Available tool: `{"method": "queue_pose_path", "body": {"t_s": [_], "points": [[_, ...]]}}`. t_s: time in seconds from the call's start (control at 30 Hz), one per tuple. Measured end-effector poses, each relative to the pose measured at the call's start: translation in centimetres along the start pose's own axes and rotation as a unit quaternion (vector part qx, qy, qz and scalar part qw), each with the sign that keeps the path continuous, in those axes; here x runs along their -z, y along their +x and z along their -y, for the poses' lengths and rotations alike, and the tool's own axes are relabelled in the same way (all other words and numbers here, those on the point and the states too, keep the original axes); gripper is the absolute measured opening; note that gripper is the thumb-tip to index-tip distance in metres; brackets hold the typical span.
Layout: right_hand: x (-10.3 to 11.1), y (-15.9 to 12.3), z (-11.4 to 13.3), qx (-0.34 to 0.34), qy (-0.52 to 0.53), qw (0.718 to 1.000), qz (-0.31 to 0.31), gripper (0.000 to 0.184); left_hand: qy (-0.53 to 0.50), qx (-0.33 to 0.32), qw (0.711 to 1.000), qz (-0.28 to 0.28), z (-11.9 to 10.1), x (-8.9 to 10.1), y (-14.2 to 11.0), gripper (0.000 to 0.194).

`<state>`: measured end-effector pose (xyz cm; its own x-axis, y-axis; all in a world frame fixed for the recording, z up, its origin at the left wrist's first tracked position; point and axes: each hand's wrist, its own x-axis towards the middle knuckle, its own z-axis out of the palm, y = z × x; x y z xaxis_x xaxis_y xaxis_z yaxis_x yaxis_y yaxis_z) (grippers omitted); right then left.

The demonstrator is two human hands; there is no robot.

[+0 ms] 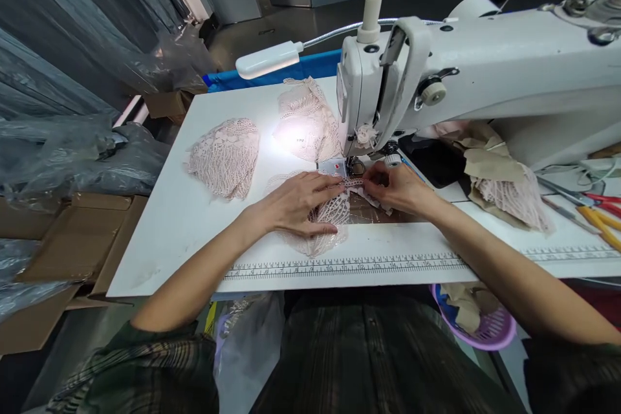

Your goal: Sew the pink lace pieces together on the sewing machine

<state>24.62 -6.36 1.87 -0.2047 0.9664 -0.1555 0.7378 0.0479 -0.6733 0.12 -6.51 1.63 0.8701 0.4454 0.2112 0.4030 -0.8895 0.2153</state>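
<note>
My left hand [308, 199] lies flat, fingers stretched out, on a piece of pale pink lace fabric [332, 212] in front of the sewing machine [369, 77]. Just right of the presser foot [355, 167], my right hand [391, 186] pinches the lace edge between thumb and fingers. A narrow strip of the lace spans the gap between both hands, close to the foot. The needle tip is too small to make out. Behind the left hand a second lace piece [310, 119] lies under bright lamp light, and a cup-shaped lace piece [224, 158] rests farther left.
A lamp [269, 59] on a bendable neck reaches over the table [160, 233]. Beige and lace scraps [504, 174] lie right, near scissors [589, 200] and yellow-handled cutters [599, 226]. A ruler strip [378, 265] runs along the front edge. Below are a purple basket [499, 336] and cardboard boxes [77, 239].
</note>
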Motion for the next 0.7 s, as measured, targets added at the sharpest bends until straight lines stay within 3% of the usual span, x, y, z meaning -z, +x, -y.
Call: {"method": "queue_pose_path", "body": {"t_s": [0.1,0.2,0.33,0.5,0.6,0.7], "points": [[0.1,-0.1,-0.4,0.003,0.012,1.000,0.002,0.021,0.050,0.041,0.997,0.034,-0.7,-1.0,0.0,0.077],[0.2,-0.3,-1.3,-0.008,0.055,0.997,0.047,0.030,0.084,0.058,0.994,0.039,-1.7,-1.4,0.1,0.070],[0.4,-0.7,-2.3,-0.035,0.163,0.980,0.106,0.027,0.083,0.060,0.993,0.052,-2.1,-1.3,0.0,0.061],[0.3,-1.2,-2.0,-0.040,0.231,0.970,0.058,0.019,0.024,0.106,0.992,0.069,-1.7,-1.4,-0.2,0.074],[0.0,-1.4,-1.9,-0.043,0.248,0.967,0.043,0.023,0.021,0.113,0.989,0.088,-2.0,-1.8,-0.1,0.089],[-0.4,-1.8,-1.8,-0.028,0.221,0.974,0.037,0.029,0.034,0.113,0.991,0.071,-2.3,-2.2,0.0,0.096]]}}
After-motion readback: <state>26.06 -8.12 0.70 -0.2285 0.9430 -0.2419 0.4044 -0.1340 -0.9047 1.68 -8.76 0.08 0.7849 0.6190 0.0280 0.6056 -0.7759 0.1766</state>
